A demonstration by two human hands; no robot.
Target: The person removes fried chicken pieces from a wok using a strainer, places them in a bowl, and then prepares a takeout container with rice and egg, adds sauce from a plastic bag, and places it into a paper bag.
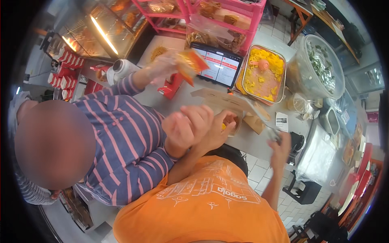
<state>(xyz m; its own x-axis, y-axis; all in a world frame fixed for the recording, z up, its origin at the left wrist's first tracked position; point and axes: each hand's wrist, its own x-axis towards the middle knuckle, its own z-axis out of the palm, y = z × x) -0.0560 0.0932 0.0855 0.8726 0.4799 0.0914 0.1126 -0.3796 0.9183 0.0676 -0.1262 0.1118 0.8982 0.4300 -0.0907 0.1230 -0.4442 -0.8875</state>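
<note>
An open brown cardboard food box point(238, 129) lies on the steel counter before me, its lid raised. My left hand point(220, 127) is at the box with curled fingers; whether it grips the box I cannot tell. A bit of yellow food point(224, 126) shows by the fingers. On the right, my right hand point(280, 148) is closed around a blurred grey metal utensil point(275, 133), which points towards the lid. A co-worker's bare hand point(188, 127) hovers beside my left wrist. The co-worker's other hand point(164, 65), in a clear glove, holds an orange packet point(191, 63).
A tablet point(218, 65) stands at the back beside a tray of yellow food point(281, 73). Farther right is a big clear tub point(294, 73) of leaves. A paper slip point(282, 121) and plastic bags point(316, 155) lie at right. A co-worker in stripes point(127, 136) stands close at left.
</note>
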